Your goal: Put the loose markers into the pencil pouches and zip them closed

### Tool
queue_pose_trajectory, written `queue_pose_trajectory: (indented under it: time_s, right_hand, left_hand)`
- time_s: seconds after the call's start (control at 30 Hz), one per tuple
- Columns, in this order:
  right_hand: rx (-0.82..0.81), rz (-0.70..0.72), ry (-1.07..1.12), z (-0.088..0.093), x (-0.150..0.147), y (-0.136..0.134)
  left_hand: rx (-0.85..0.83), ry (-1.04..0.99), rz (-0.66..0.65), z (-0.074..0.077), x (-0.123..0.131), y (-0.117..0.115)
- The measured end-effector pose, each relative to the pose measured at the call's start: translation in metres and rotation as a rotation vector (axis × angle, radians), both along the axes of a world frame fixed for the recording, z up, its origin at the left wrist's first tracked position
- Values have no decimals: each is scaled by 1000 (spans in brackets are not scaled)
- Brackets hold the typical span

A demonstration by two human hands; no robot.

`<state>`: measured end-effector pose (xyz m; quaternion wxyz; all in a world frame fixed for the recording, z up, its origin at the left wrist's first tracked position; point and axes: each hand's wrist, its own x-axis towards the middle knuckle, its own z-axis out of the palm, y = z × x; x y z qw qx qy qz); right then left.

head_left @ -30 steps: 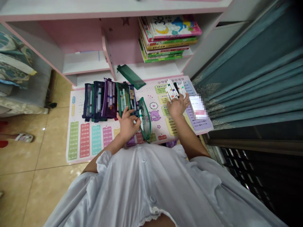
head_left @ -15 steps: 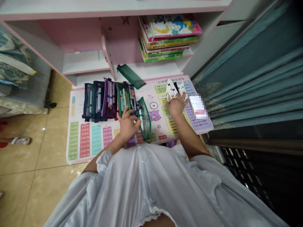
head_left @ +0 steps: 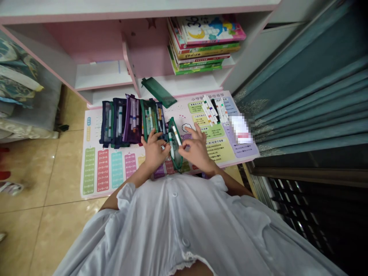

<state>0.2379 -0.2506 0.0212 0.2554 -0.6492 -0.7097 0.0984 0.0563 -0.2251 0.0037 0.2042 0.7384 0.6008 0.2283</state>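
My left hand pinches the near left edge of a small green mesh pouch, which gapes upward in front of me. Inside it lies a white marker with a green band. Between the thumb and fingertips of my right hand is a white marker with an orange-brown band, tilted over the pouch's opening. Several loose white markers with coloured bands lie at the right of the desk, beside something black. To the left, several filled mesh pouches in blue, purple and green stand in a row.
A flat green pouch rests at the desk's back edge. On the shelf stands a stack of books. A lit phone lies at the right, near the teal curtain. A printed mat covers the desk.
My right hand has come left from the loose markers to the green pouch, bringing a white marker. My left hand has stayed at the pouch's edge.
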Motion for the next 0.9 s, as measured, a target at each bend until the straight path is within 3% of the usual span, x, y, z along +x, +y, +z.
queue_pose_trajectory:
  time_s: [0.33,0.6,0.73,0.83,0.9]
  right_hand:
    - [-245,43,-116,-14,-21,1]
    - [-294,91,-153,-14,-21,4]
    - [-155,27,-38,-16,-8,11]
    - [49,-147,-10,-21,18,28]
    - [93,-295,-52,-28,41,43]
  left_hand:
    - [-2,11,8,2,0,-1]
    - [-7,11,4,1,1,0]
    - [-16,9,5,5,1,0]
    - [-26,5,7,5,1,0]
    - [-25,0,9,4,1,0]
